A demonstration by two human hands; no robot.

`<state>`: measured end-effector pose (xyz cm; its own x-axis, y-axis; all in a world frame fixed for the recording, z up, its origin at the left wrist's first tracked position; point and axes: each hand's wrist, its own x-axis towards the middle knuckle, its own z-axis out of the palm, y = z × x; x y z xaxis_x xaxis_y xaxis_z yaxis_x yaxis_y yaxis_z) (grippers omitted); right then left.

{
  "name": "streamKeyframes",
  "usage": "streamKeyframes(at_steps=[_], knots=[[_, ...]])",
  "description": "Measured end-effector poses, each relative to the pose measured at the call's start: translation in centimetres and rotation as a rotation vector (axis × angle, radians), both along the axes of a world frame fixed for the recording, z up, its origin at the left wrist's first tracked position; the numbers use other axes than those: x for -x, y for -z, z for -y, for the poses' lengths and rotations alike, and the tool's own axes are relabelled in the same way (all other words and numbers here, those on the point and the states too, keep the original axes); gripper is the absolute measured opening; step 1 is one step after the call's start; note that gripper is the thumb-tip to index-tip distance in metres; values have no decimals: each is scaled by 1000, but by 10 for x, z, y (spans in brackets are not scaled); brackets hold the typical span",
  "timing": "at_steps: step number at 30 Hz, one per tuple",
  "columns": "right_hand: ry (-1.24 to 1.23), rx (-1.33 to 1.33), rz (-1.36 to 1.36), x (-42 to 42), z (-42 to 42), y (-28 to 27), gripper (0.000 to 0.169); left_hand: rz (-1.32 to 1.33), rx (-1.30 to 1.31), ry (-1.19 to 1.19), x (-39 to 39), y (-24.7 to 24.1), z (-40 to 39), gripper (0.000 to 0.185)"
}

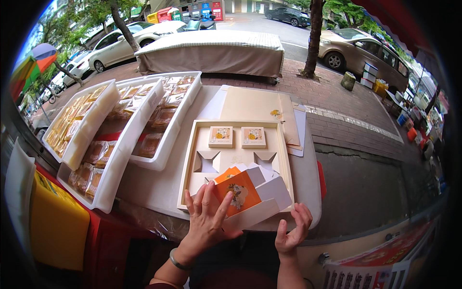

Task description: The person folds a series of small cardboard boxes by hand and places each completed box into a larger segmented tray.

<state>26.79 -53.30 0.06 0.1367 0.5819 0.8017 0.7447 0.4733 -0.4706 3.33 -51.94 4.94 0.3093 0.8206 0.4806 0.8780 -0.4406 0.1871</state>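
Note:
My left hand (209,213), with a bangle at the wrist, spreads its fingers over an orange carton (249,189) printed with flowers. Its fingertips touch the carton; whether the thumb grips it from below, I cannot tell. White flaps (274,191) of the carton stick out to the right, and another orange panel (227,175) shows behind. Just off the lower right flap, my right hand (294,227) holds nothing, its fingers curled and apart. Under the carton lies a cream gift box (236,153). Two small printed boxes (221,137) (253,137) sit in its far row, with square openings nearer me.
White plastic crates (180,124) of wrapped pastries (95,151) stand at the left of the grey table (158,186). Flat cream bags or boards (252,103) lie beyond the gift box. A cloth-covered stall (213,54) and parked cars (357,47) are farther off.

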Motion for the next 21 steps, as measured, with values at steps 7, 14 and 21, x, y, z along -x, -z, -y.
streamKeyframes(at_steps=[7, 14, 21], knots=[[-17, 297, 223, 35, 0, -38, 53, -132, -76, 25, -12, 18, 24, 92], [-166, 402, 51, 42, -1, -27, 53, -195, -128, 17, -13, 22, 23, 91], [-174, 436, -47, 37, -9, -27, 41, -170, -78, 36, -14, 25, 23, 90]])
